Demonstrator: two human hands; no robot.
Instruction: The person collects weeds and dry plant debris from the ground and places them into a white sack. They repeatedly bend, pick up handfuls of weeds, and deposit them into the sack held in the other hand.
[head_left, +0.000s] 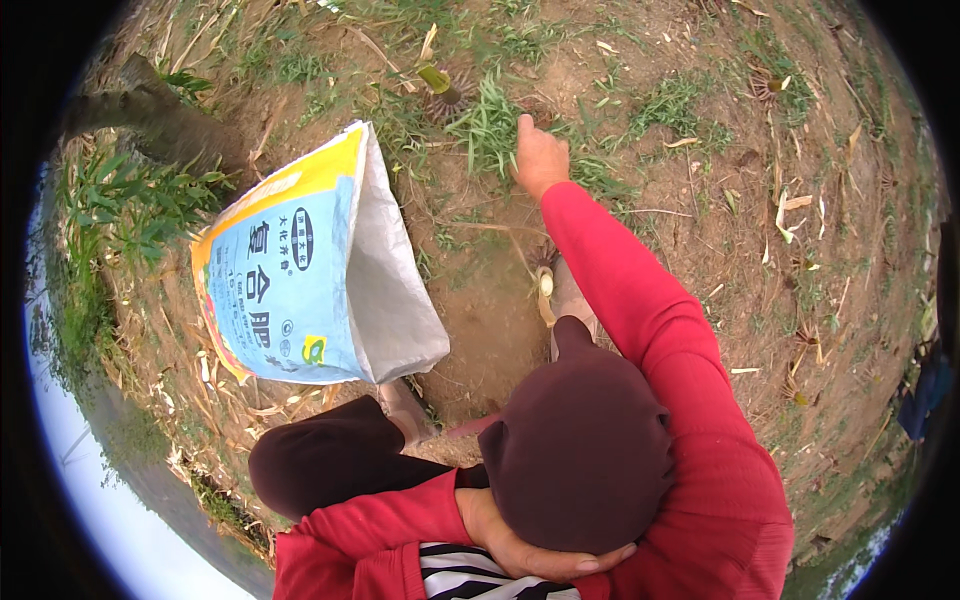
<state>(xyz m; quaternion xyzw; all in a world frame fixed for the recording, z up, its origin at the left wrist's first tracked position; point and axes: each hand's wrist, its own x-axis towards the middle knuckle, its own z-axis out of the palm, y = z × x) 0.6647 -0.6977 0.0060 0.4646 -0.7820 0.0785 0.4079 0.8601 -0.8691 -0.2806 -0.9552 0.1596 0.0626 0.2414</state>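
My right hand (541, 157) reaches down to the soil, at the right edge of a tuft of green grass (484, 127). Its index finger points away from me and the other fingers are curled; whether they grip any blades is hidden. My left hand (517, 544) lies low across my lap, against my dark-clad right knee (589, 442), with nothing visible in it. An open-mouthed woven fertilizer sack (300, 262), blue and yellow with a white inside, stands to the left of the grass, its mouth facing right. It bears printed writing.
A cut maize stalk stub (437, 79) rises beside the grass, and another stub (545, 283) stands near my foot. A tree trunk (161, 120) and leafy plants (135, 199) are at the upper left. Dry husks and weeds lie scattered on the soil.
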